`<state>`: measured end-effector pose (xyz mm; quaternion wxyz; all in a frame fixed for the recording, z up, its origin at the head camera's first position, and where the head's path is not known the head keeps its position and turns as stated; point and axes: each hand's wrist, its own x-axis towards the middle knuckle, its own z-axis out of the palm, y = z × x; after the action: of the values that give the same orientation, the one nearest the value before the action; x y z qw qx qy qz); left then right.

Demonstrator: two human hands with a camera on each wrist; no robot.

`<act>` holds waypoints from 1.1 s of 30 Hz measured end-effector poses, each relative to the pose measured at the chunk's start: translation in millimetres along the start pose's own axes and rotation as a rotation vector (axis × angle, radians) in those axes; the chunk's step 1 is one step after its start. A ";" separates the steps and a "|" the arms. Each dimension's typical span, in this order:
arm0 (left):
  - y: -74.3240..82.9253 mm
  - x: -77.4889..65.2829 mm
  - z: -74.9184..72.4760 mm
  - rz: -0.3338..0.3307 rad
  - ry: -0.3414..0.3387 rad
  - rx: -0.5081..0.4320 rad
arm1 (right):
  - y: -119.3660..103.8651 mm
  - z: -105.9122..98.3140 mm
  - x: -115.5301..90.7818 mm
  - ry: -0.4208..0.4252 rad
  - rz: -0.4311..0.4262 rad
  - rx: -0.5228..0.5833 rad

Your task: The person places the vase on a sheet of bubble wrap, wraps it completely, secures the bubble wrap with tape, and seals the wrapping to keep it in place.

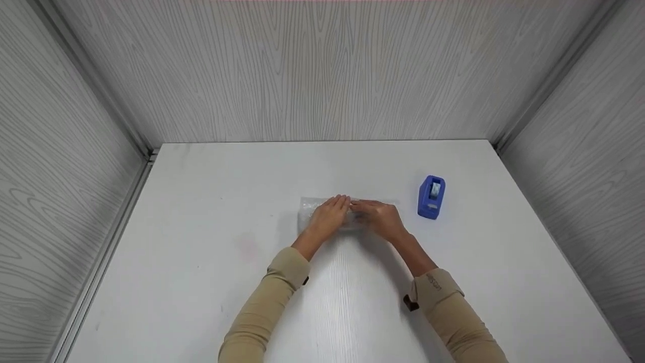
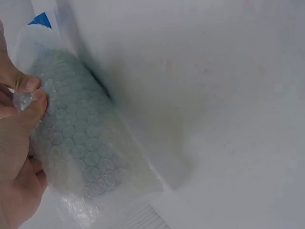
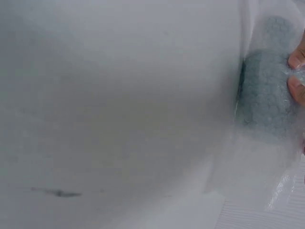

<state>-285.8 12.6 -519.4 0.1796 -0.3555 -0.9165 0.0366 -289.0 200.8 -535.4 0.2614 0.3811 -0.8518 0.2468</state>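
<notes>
Beige sleeves (image 1: 267, 300) angled inward; both hands (image 1: 327, 218) (image 1: 384, 220) close together, backs up, pinching bubble wrap (image 2: 78, 124).

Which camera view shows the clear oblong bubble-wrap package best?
The left wrist view: the clear oblong bubble-wrap package appears large, its bubble pattern distinct. The head view shows it small, partly covered by left hand and right hand. The right wrist view shows it at the right edge, bubbles fainter.

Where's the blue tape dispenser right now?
In the head view, the blue tape dispenser sits on the right part of the white table, to the right of the right hand and slightly farther back.
</notes>
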 end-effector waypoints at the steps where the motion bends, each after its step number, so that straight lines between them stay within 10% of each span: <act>1: -0.2 -0.2 -2.1 -0.008 -0.028 -0.017 | 0.0 -1.7 1.2 -0.019 0.011 0.010; 10: -5.4 -6.9 0.6 0.004 -0.027 -0.112 | -3.0 -5.8 5.8 -0.063 0.104 0.031; 19: -6.4 -8.9 3.4 0.024 0.004 -0.218 | -14.7 3.0 6.5 -0.010 0.402 0.118; 28: -5.4 -9.1 1.2 -0.035 -0.055 -0.350 | -21.0 8.8 4.1 0.094 0.402 0.107; 33: 0.5 -5.3 3.7 -0.112 0.053 -0.395 | -20.9 9.2 2.8 0.105 0.396 0.095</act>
<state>-283.2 9.7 -524.6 0.1321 -0.3329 -0.9193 -0.1630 -276.7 181.4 -535.8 0.2336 0.2047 -0.8826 0.3530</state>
